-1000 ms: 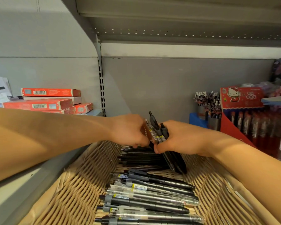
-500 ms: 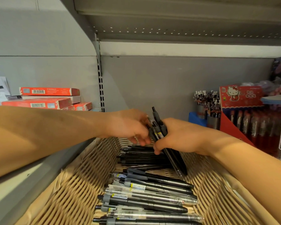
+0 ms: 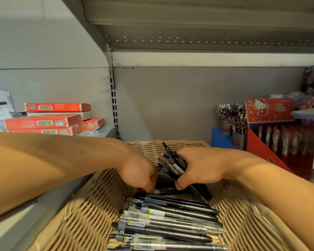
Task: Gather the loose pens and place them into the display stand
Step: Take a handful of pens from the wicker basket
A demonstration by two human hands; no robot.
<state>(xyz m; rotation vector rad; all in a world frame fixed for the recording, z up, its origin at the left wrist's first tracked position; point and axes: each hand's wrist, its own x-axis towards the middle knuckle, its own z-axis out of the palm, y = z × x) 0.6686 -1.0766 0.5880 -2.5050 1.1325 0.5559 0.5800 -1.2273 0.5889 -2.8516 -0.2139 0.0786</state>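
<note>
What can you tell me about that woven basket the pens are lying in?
The wicker basket is pale tan, woven in ribbed strands, long and shallow with sloping sides. It sits on a grey shelf, its far rim near the back panel. Dark and clear pens lie crosswise along its bottom. The left hand reaches down among the pens at the far end, while the right hand holds a bundle of pens tilted above it. Its near end is out of view.
</note>
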